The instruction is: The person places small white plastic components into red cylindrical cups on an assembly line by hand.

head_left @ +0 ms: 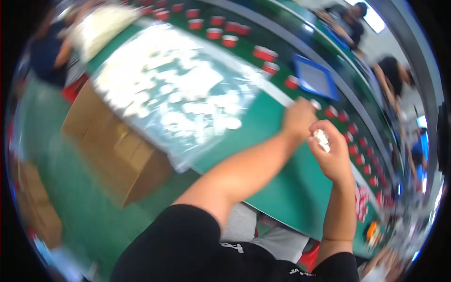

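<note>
My left hand reaches out over the far edge of the green worktable. Its fingers are blurred and partly hidden, beside a small white-topped piece in the row of red-and-white pieces. Closer to me on the right, my right hand is curled palm up around several small white pieces. A large clear plastic sheet or bag lies on the table to the left, with many loose white pieces spread over it.
Red-and-white pieces line the green strip beyond the table. A blue tray stands there too. At left are a cardboard box and a full whitish bag. Red pieces lie at right. Other people sit across the line.
</note>
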Available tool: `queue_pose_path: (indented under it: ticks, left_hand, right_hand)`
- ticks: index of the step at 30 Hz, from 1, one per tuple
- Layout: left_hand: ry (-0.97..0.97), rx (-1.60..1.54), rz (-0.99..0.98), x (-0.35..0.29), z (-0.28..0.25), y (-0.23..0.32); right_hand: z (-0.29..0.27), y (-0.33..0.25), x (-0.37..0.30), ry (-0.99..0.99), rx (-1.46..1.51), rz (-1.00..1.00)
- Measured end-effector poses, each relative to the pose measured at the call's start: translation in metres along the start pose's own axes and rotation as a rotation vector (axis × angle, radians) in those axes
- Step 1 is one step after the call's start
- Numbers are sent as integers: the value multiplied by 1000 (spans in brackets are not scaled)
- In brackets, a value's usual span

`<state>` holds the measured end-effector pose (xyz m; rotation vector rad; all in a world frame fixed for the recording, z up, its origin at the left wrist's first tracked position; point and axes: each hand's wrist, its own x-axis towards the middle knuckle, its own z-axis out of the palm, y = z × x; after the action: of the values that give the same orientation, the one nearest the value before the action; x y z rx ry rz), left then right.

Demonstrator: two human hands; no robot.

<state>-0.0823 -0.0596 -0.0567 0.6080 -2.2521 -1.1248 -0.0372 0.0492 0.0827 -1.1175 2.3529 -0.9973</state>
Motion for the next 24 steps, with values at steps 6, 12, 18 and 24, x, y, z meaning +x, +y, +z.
queue_pose_path:
  ticks: [6,12,18,24]
  left_hand:
    - [201,79,109,1,-11,-10]
    - [153,252,122,-5,-13,-11]
    - [75,522,137,11,0,-13]
    - [78,390,25,34,1,-18]
  right_hand:
    - [6,91,-92,72,-374,6]
    - [17,112,-108,113,-527,-5]
    - [7,128,-117,242,-362,-146]
    - [2,139,-114,206,-224,-122]
